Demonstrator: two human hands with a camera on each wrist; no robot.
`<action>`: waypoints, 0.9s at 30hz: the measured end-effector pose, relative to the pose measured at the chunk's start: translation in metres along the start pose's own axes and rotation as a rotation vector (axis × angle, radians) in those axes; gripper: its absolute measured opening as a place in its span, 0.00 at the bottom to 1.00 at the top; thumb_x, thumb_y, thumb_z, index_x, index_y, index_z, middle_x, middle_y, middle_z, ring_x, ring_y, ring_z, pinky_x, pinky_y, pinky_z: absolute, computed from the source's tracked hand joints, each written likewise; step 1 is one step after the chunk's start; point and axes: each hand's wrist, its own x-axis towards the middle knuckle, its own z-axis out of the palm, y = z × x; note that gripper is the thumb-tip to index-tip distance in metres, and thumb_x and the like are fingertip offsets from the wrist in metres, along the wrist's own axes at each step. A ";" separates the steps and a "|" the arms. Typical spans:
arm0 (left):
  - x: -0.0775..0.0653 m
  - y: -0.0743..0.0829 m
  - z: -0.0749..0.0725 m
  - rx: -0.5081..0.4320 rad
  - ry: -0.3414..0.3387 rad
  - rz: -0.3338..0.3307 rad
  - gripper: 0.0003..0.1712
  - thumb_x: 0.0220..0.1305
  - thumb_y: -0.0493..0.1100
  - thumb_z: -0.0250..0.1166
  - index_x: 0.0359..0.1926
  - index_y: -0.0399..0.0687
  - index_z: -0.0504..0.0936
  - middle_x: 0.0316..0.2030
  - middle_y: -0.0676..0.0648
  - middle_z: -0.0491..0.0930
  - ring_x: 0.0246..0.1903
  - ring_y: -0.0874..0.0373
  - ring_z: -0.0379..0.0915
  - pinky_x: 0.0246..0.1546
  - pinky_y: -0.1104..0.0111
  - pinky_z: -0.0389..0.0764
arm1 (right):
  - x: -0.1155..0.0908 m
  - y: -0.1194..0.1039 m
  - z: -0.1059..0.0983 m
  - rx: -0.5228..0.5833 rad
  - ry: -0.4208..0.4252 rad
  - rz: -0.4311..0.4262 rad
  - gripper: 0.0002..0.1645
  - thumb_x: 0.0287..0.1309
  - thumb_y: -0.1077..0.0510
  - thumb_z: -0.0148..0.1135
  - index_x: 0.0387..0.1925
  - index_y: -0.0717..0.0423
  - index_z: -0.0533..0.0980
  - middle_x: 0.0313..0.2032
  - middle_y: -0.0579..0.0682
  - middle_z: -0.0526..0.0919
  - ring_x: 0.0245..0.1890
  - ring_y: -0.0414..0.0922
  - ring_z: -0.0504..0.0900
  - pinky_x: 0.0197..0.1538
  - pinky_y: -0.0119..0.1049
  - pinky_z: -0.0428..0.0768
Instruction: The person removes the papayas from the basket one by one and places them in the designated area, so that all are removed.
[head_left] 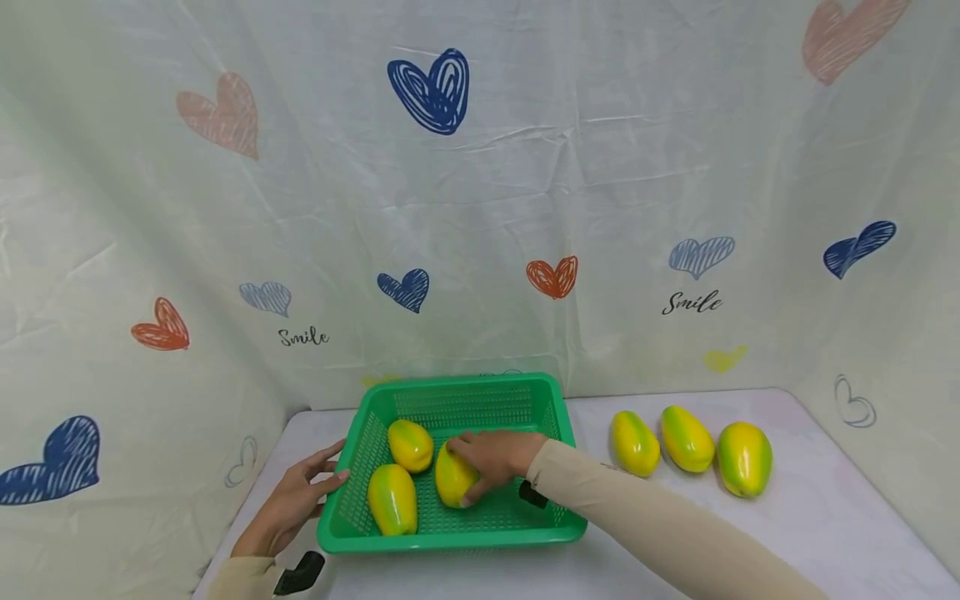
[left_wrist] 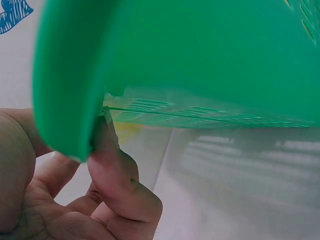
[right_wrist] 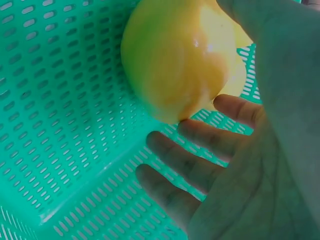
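A green plastic basket (head_left: 450,546) with slotted walls stands on the table, three yellow-green papayas inside. My left hand (head_left: 288,500) grips its left rim; in the left wrist view the thumb passes behind the rim (left_wrist: 62,90) and bent fingers press from below. Inside the basket, my right hand (head_left: 498,458) holds a papaya (head_left: 452,479) between thumb and fingertips. Up close, that papaya (right_wrist: 175,60) lies away from the palm, with the ring and little fingers spread off it. Two other papayas, an upper one (head_left: 410,446) and a lower one (head_left: 392,500), lie to its left.
Right of the basket, three more papayas lie in a row: a left one (head_left: 635,443), a middle one (head_left: 687,439) and a right one (head_left: 745,458). The white table (head_left: 817,517) meets a heart-printed cloth (head_left: 480,208) at the back and sides.
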 end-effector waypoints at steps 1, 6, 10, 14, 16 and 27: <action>0.000 0.000 0.000 0.000 0.000 0.001 0.38 0.78 0.41 0.63 0.82 0.39 0.59 0.63 0.28 0.67 0.40 0.54 0.80 0.42 0.60 0.87 | 0.001 0.000 0.000 -0.009 0.003 -0.001 0.48 0.65 0.35 0.72 0.77 0.46 0.62 0.69 0.47 0.72 0.55 0.42 0.78 0.62 0.36 0.79; 0.000 0.000 0.000 0.008 0.005 0.003 0.38 0.79 0.41 0.63 0.82 0.39 0.59 0.62 0.28 0.67 0.40 0.54 0.80 0.42 0.60 0.88 | 0.007 -0.003 0.002 -0.065 0.017 -0.008 0.46 0.64 0.34 0.71 0.77 0.40 0.64 0.66 0.46 0.72 0.54 0.42 0.77 0.59 0.36 0.79; 0.001 -0.001 0.000 0.012 0.006 -0.001 0.38 0.78 0.41 0.63 0.81 0.39 0.59 0.62 0.28 0.67 0.40 0.53 0.79 0.42 0.60 0.87 | 0.010 -0.006 0.002 -0.101 0.027 -0.015 0.44 0.63 0.35 0.72 0.76 0.38 0.67 0.64 0.46 0.72 0.54 0.42 0.75 0.58 0.35 0.79; 0.001 -0.002 0.000 0.007 0.004 -0.004 0.38 0.78 0.41 0.63 0.81 0.39 0.59 0.62 0.28 0.67 0.41 0.53 0.79 0.42 0.60 0.87 | 0.012 -0.008 0.003 -0.119 0.020 -0.011 0.45 0.61 0.35 0.75 0.74 0.39 0.67 0.63 0.45 0.73 0.53 0.41 0.73 0.56 0.34 0.79; 0.002 -0.003 0.000 0.005 0.003 -0.005 0.38 0.78 0.41 0.63 0.81 0.39 0.59 0.63 0.28 0.67 0.41 0.53 0.79 0.42 0.60 0.87 | 0.014 -0.008 0.003 -0.125 0.011 -0.006 0.47 0.58 0.35 0.77 0.74 0.39 0.67 0.63 0.44 0.73 0.53 0.40 0.74 0.56 0.33 0.79; 0.002 -0.003 0.000 -0.003 0.005 -0.006 0.38 0.78 0.40 0.63 0.81 0.39 0.59 0.63 0.28 0.67 0.41 0.53 0.79 0.42 0.60 0.87 | 0.013 -0.007 0.004 -0.166 0.002 0.008 0.54 0.51 0.34 0.82 0.76 0.37 0.66 0.67 0.44 0.71 0.61 0.42 0.74 0.61 0.35 0.79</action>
